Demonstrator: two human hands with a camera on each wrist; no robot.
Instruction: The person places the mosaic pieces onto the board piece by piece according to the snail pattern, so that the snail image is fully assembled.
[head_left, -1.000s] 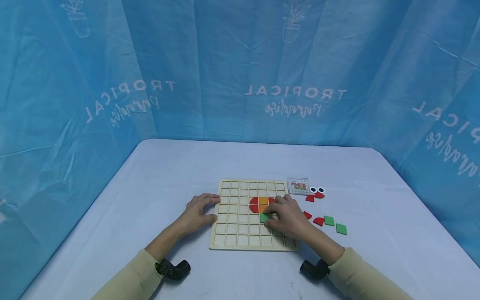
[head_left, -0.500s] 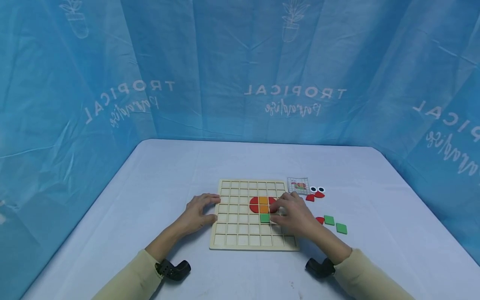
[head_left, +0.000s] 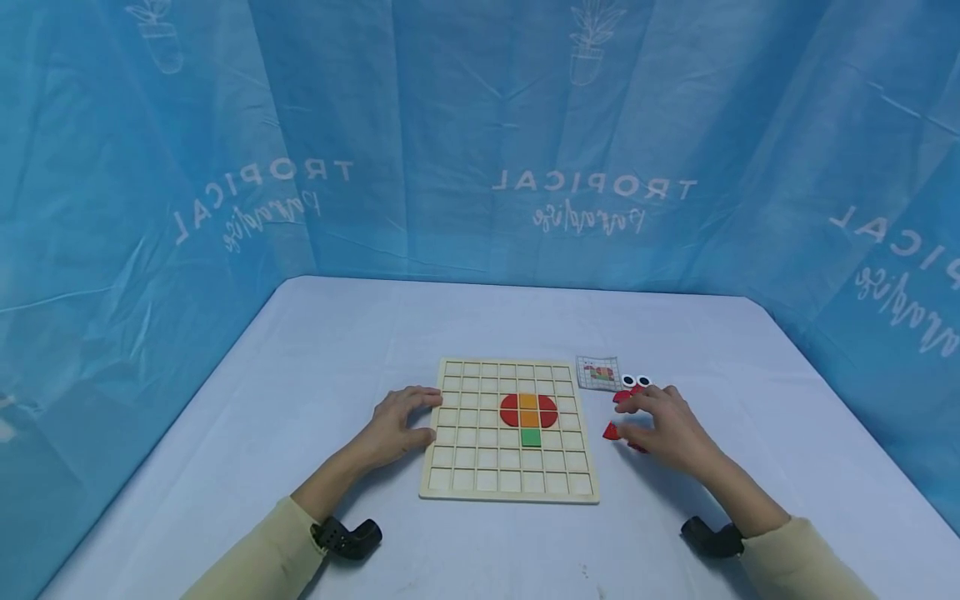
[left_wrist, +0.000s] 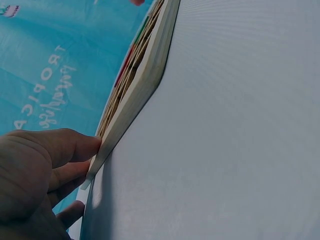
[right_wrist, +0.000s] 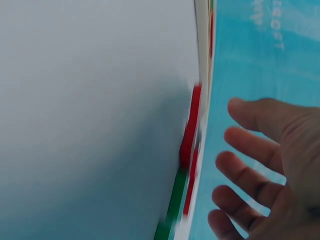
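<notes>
My left hand [head_left: 396,423] rests against the left edge of a wooden grid board [head_left: 465,483], fingers and thumb spread along it. In the left wrist view the thumb [left_wrist: 75,146] touches the board's rim [left_wrist: 131,95]. In the grid lie two orange squares [head_left: 528,410], red rounded pieces [head_left: 509,411] on both sides of them, and a green square [head_left: 531,437] below. To the right of the board my right hand [head_left: 671,429] hovers over loose red pieces [head_left: 611,432], fingers parted and nothing held. It hides the loose green squares in the head view; a green edge [right_wrist: 176,197] shows in the right wrist view.
A small picture card [head_left: 598,373] lies by the board's upper right corner. Two round eye pieces [head_left: 636,381] are beside it, with red pieces just below. A white cloth [head_left: 360,325] covers the table, and a blue curtain [head_left: 450,125] hangs behind.
My right hand has left the green square in the grid and moved right, off the board, to above the loose pieces. The left hand stays in place.
</notes>
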